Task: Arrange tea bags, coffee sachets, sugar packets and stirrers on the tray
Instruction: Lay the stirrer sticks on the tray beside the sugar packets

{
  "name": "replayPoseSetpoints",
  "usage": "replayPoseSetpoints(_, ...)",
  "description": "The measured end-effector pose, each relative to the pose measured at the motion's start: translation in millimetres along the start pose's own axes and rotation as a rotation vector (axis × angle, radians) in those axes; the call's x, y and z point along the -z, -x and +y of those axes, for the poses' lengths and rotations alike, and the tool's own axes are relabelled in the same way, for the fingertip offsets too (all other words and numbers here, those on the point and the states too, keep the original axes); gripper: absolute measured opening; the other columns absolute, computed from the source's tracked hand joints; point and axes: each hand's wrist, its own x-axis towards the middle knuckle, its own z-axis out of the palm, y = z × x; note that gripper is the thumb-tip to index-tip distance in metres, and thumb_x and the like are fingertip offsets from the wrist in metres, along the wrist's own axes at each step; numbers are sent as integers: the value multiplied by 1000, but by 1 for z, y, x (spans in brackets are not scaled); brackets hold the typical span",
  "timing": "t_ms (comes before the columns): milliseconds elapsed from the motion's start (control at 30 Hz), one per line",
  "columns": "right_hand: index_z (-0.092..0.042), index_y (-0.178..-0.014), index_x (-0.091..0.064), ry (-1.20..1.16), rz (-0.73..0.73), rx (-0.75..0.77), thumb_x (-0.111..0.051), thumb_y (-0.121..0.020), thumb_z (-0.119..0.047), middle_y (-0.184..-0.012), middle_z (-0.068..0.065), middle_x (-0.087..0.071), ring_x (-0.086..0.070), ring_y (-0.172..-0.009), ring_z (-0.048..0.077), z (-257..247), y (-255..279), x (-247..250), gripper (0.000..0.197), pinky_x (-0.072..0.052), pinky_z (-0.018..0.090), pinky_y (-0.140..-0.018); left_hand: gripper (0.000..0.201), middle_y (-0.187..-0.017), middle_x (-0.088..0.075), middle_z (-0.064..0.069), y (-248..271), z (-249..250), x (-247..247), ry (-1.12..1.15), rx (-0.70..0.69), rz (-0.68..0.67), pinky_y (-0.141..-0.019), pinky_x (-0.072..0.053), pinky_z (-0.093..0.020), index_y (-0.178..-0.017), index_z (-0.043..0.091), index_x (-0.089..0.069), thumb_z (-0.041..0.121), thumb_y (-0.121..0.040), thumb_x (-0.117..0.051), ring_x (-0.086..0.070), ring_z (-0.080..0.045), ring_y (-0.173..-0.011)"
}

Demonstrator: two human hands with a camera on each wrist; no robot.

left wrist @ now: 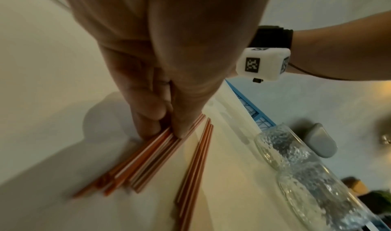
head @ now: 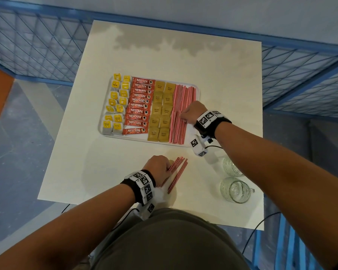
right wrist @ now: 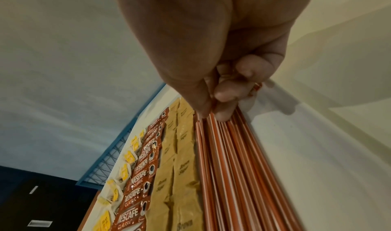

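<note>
White square table (head: 213, 78) carries everything. White tray (head: 197, 90) sits mid-table, filled in four columns from left to right. Tea bags (head: 116, 105) with yellow tags, two columns, roughly 14 visible, count uncertain at the far end. Red Nescafe coffee sachets (head: 140, 105), one stacked column, 10 counted. Brown sugar packets (head: 161, 111), two columns of 5, so 10. Red-and-white striped stirrers on tray (head: 184, 96) fill the right strip in two end-to-end batches, too many and too tightly packed to count. Two clear glass mugs (head: 235, 190) stand at the table's near right corner, one partly hidden behind the right forearm. Loose stirrers (head: 177, 173) lie on bare table in front of the tray, in two small groups, maybe a dozen total, exact number unclear. Right hand (head: 192, 113) is over the tray's right edge, fingers curled, thumb and fingertips (right wrist: 224, 90) pinching a few of the stirrers on the tray. Left hand (head: 160, 166) is down on the table, fingers bent, thumb and fingertips (left wrist: 148, 117) gripping the left group of loose stirrers; the other group lies just beside, untouched.
</note>
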Motion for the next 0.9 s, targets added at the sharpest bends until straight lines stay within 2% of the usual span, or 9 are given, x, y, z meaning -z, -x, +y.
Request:
replayPoseSetpoints(100, 0, -62, -70, -27, 19, 43, -65, -86, -17, -57, 9, -59, -53, -50, 18, 3, 8, 2, 29, -50, 29, -55, 5, -95, -71, 1, -1, -2, 1, 45, 8, 12, -85, -57, -31, -89, 19, -74, 23, -87, -73, -68, -16, -88)
replayPoseSetpoints(200, 9, -71, -69, -78, 9, 105, -63, -88, -16, -69, 20, -69, -55, -57, 20, 5, 20, 0, 31, -52, 30, -56, 6, -95, -71, 3, 0, -5, 2, 81, 32, 17, -85, -56, -28, -90, 19, -76, 23, -85, -75, -67, -14, -88)
replayPoseSetpoints(300, 9, -79, -70, -102, -12, 147, -64, -91, -17, -83, 25, -72, -55, -57, 18, 10, 37, -4, 29, -47, 15, -48, 3, -87, -72, 4, 0, -7, 3, 146, 42, 17, -77, -54, -19, -87, 18, -77, 19, -85, -75, -67, -11, -82)
replayPoseSetpoints(367, 4, -84, -74, -106, -18, 178, -66, -92, -20, -85, 20, -74, -63, -60, 18, 13, 51, -8, 26, -51, 16, -52, 4, -76, -68, 13, 2, -7, 6, 206, 39, 3, -65, -46, -8, -83, 21, -75, 18, -86, -75, -63, -1, -73)
replayPoseSetpoints(433, -7, -84, -79, -127, -32, 190, -68, -93, -22, -81, 3, -76, -67, -66, 10, 18, 68, -15, 21, -50, 19, -62, 18, -67, -61, 17, 2, -8, 7, 270, 34, -7, -56, -38, -3, -72, 28, -70, 19, -86, -76, -58, 5, -62)
replayPoseSetpoints(533, -19, -81, -78, -178, -88, 192, -68, -94, -23, -74, -14, -70, -61, -60, -4, 26, 91, -32, 17, -46, 19, -65, 20, -64, -62, 14, 3, -11, 9, 385, 33, -9, -60, -44, -10, -68, 22, -70, 17, -86, -77, -57, 7, -53)
replayPoseSetpoints(633, -14, -80, -78, -217, -118, 197, -67, -95, -28, -68, -12, -69, -58, -54, -6, 33, 106, -50, 23, -48, 21, -63, 6, -73, -72, -9, 5, -11, 14, 473, 8, -6, -57, -54, -21, -82, 10, -75, 14, -86, -77, -61, -7, -53)
replayPoseSetpoints(700, -13, -79, -78, -247, -114, 192, -67, -96, -32, -64, -10, -68, -56, -51, -4, 34, 113, -58, 28, -48, 22, -62, 7, -75, -71, -16, 7, -10, 16, 522, 0, 2, -57, -58, -26, -80, 9, -73, 12, -86, -77, -62, -15, -55)
replayPoseSetpoints(900, -10, -80, -77, -347, -126, 201, -67, -97, -36, -57, -1, -60, -49, -45, 5, 30, 128, -65, 32, -38, 12, -47, 7, -69, -68, -5, 9, -9, 18, 577, 14, 8, -59, -58, -31, -83, 10, -71, 8, -84, -77, -61, -19, -58)
